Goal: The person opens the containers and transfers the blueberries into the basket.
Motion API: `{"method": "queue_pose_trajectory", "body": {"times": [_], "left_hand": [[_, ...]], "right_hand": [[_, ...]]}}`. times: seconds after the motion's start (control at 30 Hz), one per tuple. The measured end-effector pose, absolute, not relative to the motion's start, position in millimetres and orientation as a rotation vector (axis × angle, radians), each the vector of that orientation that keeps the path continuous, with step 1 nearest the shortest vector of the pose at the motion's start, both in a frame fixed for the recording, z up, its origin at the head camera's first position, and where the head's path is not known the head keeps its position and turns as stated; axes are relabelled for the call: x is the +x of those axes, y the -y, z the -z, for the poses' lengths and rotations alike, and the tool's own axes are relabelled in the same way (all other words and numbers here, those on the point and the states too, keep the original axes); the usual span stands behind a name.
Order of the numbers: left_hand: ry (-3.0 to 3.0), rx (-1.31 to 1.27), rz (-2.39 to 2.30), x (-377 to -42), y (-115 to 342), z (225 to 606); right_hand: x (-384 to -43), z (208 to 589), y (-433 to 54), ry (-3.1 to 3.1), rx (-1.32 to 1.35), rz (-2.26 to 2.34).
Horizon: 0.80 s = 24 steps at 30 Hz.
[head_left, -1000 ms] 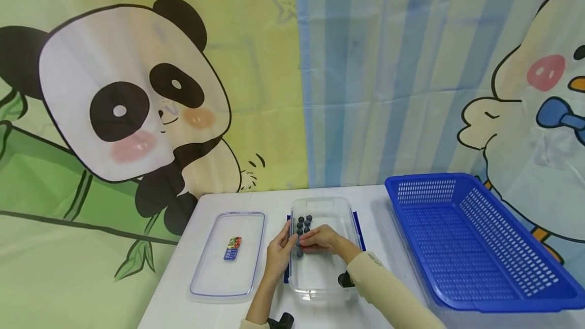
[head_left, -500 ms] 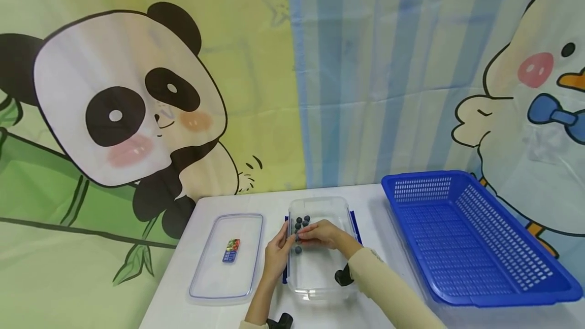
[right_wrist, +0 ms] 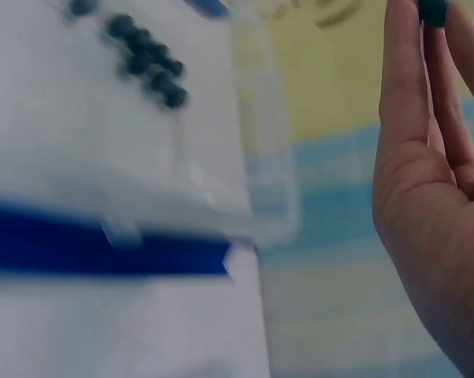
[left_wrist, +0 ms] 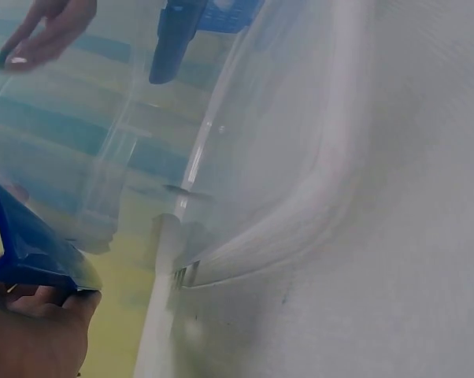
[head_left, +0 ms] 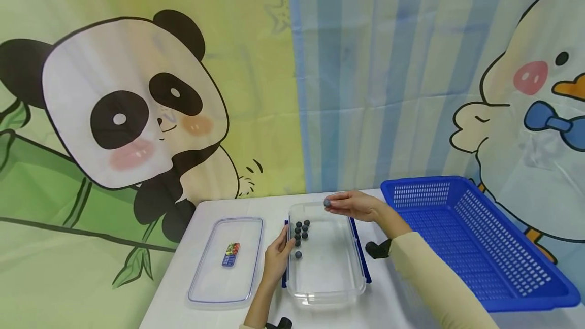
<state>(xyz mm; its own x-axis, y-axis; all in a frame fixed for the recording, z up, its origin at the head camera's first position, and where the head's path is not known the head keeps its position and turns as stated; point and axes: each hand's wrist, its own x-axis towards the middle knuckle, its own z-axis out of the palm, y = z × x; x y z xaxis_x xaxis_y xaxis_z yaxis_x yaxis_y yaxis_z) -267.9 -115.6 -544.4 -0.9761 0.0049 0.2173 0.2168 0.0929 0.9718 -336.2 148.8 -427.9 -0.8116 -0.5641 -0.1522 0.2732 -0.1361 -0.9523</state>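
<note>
A clear plastic food box (head_left: 326,273) with blue side latches stands on the white table. Inside it, along the left side, several dark blueberries (head_left: 304,235) lie in two short rows, a lone blueberry (head_left: 298,255) nearer the front. My left hand (head_left: 275,258) grips the box's left side; in the left wrist view its fingers curl at the blue latch (left_wrist: 32,244). Above the far end of the box, my right hand (head_left: 358,206) pinches one blueberry (head_left: 327,202) between its fingertips, also seen in the right wrist view.
A clear lid (head_left: 211,273) with a blue seal and a colourful label (head_left: 230,255) lies left of the box. To the right stands a large blue plastic basket (head_left: 443,232). A cartoon-printed curtain (head_left: 256,90) hangs behind the table.
My right hand has risen from the row of blueberries and moved to the far right with a blueberry in its fingertips. The left hand stays on the box's side.
</note>
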Motion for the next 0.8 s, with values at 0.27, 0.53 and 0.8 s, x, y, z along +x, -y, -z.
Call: {"method": "queue_pose_trajectory", "body": {"times": [0.27,0.53,0.8], "left_hand": [[2.207,-0.21,1.992,-267.3,114.9,542.1],[2.22,-0.217,1.979,-269.4,116.3,544.3],[2.227,-0.248,2.027,-253.8,114.1,516.5]], "right_hand": [[-321.7,416.8,-275.4,-1.63,-0.336,2.037],[-293.7,460.0,-389.9,-1.785,-0.425,1.901],[-273.0,492.6,-423.5,-1.799,-0.289,1.721]]}}
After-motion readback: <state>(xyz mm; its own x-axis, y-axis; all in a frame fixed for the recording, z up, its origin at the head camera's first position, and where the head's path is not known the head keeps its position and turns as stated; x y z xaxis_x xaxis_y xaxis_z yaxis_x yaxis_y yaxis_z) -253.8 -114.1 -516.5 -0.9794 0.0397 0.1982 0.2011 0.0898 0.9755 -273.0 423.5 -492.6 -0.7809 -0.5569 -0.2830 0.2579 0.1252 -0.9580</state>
